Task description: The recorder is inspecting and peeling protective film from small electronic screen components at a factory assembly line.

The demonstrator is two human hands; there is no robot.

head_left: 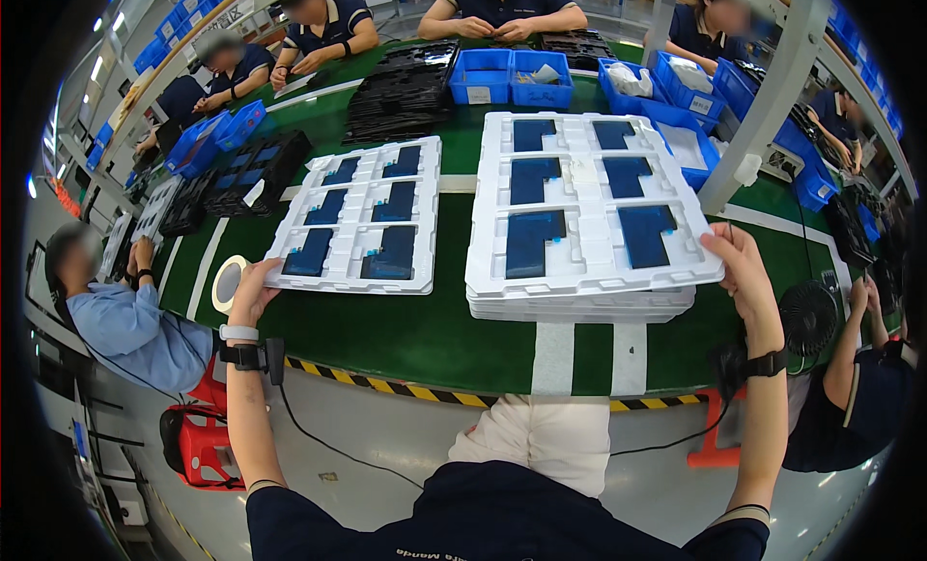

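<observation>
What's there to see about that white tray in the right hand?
The tray looks like thin moulded plastic, white, with six recesses in two columns of three. Each holds a flat dark-blue piece. It is face up over a stack of similar trays on the green table. The right hand grips its near right corner, which juts past those below.

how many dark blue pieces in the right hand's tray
6 dark blue pieces: three down the left, three down the right of the tray; any in trays beneath would be hidden.

grey floor [381, 426] | green worktable [386, 344], yellow-black striped edge [388, 385] | red stool [205, 447], left | pale post [770, 102], right
</observation>
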